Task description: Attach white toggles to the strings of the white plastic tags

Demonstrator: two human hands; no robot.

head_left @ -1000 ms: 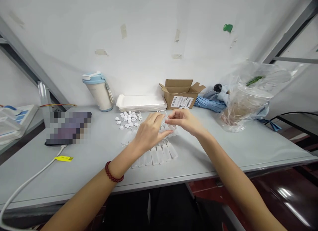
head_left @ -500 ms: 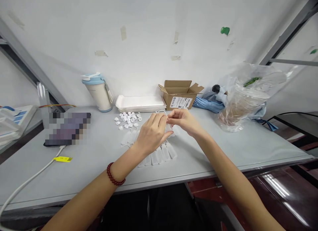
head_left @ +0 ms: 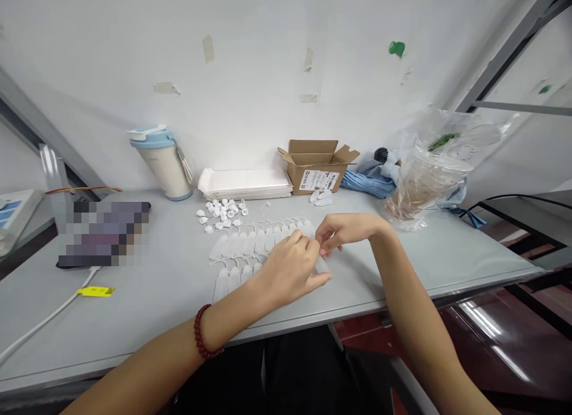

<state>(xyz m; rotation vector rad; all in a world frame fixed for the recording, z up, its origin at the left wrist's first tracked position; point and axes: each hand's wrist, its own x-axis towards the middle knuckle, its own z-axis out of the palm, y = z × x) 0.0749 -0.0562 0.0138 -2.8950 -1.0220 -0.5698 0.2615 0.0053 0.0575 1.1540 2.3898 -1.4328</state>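
My left hand [head_left: 292,266], with a red bead bracelet at the wrist, is curled over a translucent white tag-like piece [head_left: 321,264] whose edge shows by the thumb. My right hand [head_left: 342,231] has its fingers bent and pinched at the upper end of this piece, close to my left fingertips. Under and beside the hands lie two rows of similar translucent pieces [head_left: 235,243] with thin white strings at their tops. My left hand hides part of the lower row. Behind the upper row sits a loose heap of small white caps [head_left: 226,211].
At the back stand a blue-lidded tumbler [head_left: 163,162], a stack of white trays [head_left: 243,184] and an open cardboard box [head_left: 317,168]. A few white pieces [head_left: 322,197] lie before the box. Blue cloth [head_left: 369,181] and a bagged cup [head_left: 431,186] are right; a cabled phone [head_left: 105,233] is left.
Both hands have come down toward the front edge and slightly right, uncovering the upper row of pieces. My right wrist is now bent more sharply. The whole view has shifted slightly.
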